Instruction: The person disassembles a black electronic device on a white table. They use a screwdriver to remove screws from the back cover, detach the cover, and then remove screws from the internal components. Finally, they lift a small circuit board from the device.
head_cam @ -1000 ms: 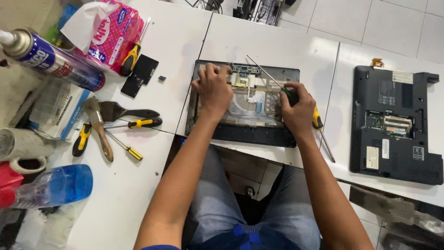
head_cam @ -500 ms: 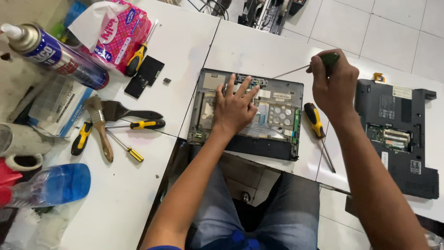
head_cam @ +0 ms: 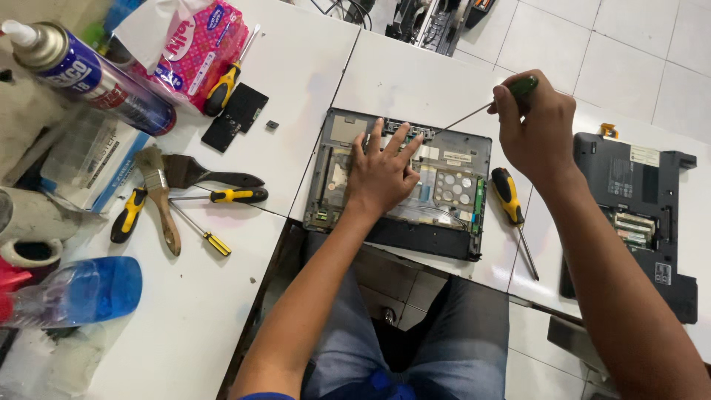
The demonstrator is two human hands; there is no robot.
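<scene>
left hand (head_cam: 381,172) is pressing flat, fingers spread, on the opened laptop base (head_cam: 404,181) lying at the near middle of the white table (head_cam: 296,74). right hand (head_cam: 535,130) is gripping a green-handled screwdriver (head_cam: 485,110) in a closed fist, tip pointing at the base's far edge. a yellow screwdriver (head_cam: 511,207) is lying just right of it.

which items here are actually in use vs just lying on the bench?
In use:
- opened laptop base, pressed flat by the left hand
- green-handled screwdriver, gripped in the right hand, tip over the base's rear edge

Lying about:
- yellow-and-black screwdriver beside the base
- second laptop shell
- brushes
- spray can
- tissue pack
- blue bottle
</scene>
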